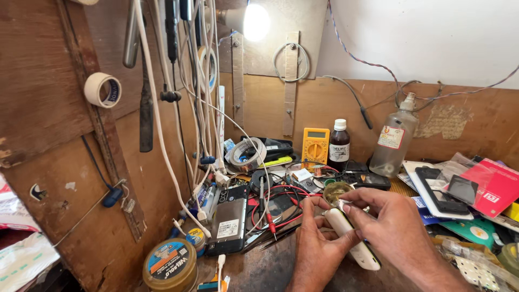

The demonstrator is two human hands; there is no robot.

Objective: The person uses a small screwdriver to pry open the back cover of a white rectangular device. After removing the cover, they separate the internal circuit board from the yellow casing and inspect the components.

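Here, low in the middle of the frame, the left hand [316, 238] and right hand [392, 230] both hold a white phone [354, 243], fingers wrapped snugly around it, above the cluttered bench [270, 267].

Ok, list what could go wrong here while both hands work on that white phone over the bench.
1. The white phone is held above the bench only by the left hand and right hand; a slipped grip could drop it.
2. Red and black probe leads lie right beside the hands and could snag.
3. The dark bottle and the clear plastic bottle stand close behind; a knock might tip them onto the yellow multimeter.
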